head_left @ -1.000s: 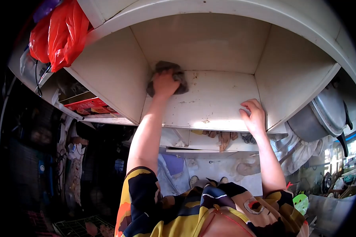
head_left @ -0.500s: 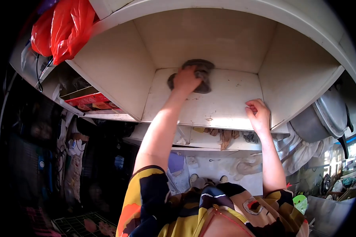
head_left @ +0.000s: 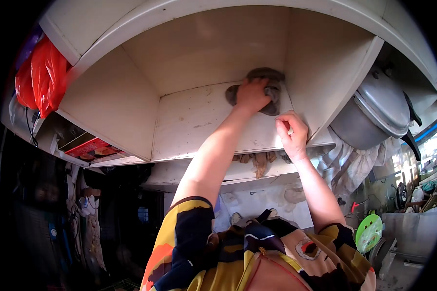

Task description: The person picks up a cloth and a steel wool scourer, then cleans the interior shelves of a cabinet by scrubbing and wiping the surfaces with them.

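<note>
A dark grey-brown cloth [head_left: 273, 103] lies bunched under my left hand [head_left: 253, 95], whose fingers press and grip it at the back right corner of the white shelf compartment [head_left: 179, 114]. My right hand [head_left: 293, 131] is near the compartment's front right edge, just below the cloth, with its fingers curled in. Whatever those fingers might hold is hidden. Small dark marks show on the shelf floor left of the cloth.
A red plastic bag [head_left: 48, 77] hangs at the upper left, above a red box [head_left: 90, 148]. A metal pot [head_left: 369, 114] with black handles sits right of the compartment. Brownish items [head_left: 260, 164] lie on a lower shelf; a green object [head_left: 369, 233] is lower right.
My left hand has moved with the cloth from the back left corner across to the back right one. My right hand's fingers have curled in more. The view has turned to the right.
</note>
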Motion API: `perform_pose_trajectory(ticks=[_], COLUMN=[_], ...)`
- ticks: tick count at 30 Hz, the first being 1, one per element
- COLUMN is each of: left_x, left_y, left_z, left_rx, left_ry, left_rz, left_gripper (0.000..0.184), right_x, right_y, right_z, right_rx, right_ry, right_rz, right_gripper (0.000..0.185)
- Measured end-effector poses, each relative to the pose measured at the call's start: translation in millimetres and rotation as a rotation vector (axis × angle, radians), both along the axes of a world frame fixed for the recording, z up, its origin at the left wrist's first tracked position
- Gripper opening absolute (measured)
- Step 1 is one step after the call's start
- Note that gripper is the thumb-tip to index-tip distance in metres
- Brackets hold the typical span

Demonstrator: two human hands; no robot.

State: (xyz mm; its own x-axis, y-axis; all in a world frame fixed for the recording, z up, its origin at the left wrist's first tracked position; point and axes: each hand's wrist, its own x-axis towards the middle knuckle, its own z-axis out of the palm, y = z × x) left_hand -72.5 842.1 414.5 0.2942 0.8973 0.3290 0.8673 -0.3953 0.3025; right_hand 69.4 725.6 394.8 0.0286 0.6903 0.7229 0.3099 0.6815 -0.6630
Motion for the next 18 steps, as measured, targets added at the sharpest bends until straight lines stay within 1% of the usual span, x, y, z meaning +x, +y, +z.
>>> perform_pose_trajectory(ticks=[1,3,4,6,8,9,10,11,12,13,15,16,18], left_x=[22.1,47.6,47.1,33.1,30.4,28.8,27.9,25.9,25.2,23.4,21.6,19.4,6.8], left_y=[7.9,15.9,12.7,7.8,-10.8,-25.4,-43.0,-61.5,-77.9,-92.3,-119.4,-123.5,-119.4], left_z=[0.9,15.3,16.5,20.5,15.3,11.1,12.9,15.4,16.0,17.4,21.6,17.0,15.0], left_rx=[0.005,-0.216,-0.228,-0.257,-0.213,-0.164,-0.162,-0.170,-0.166,-0.156,-0.139,-0.100,-0.125], left_ry=[-0.051,-0.042,-0.043,-0.100,-0.075,-0.048,-0.031,-0.026,-0.013,0.000,0.013,-0.019,-0.038], left_rz=[-0.066,0.010,-0.003,-0.129,-0.195,-0.249,-0.286,-0.329,-0.367,-0.399,-0.406,-0.412,-0.387], left_gripper=[0.061,0.062,0.062,0.060,0.058,0.056,0.055,0.054,0.053,0.053,0.051,0.050,0.047], right_x=[-0.5,-0.3,-0.9,2.2,15.9,28.3,37.4,44.7,50.7,51.1,46.9,45.4,45.4], right_y=[-1.1,-5.4,-14.6,-31.9,-51.0,-58.0,-57.3,-54.1,-41.1,-32.3,-17.3,-14.4,-10.7], right_z=[0.9,2.3,5.4,24.1,62.9,77.6,88.6,96.0,102.1,107.6,119.4,121.7,122.9], right_rx=[0.025,0.023,0.012,0.149,0.467,0.515,0.593,0.549,0.569,0.569,0.451,0.457,0.348], right_ry=[-0.013,0.035,0.032,-0.015,-0.089,-0.092,-0.061,0.016,0.087,0.083,0.180,0.180,-0.029], right_rz=[0.009,-0.002,-0.015,0.021,-0.132,-0.229,-0.379,-0.481,-0.542,-0.542,-0.466,-0.459,-0.378], right_gripper=[0.006,0.005,0.005,0.005,0.007,0.010,0.015,0.021,0.025,0.025,0.028,0.028,0.025])
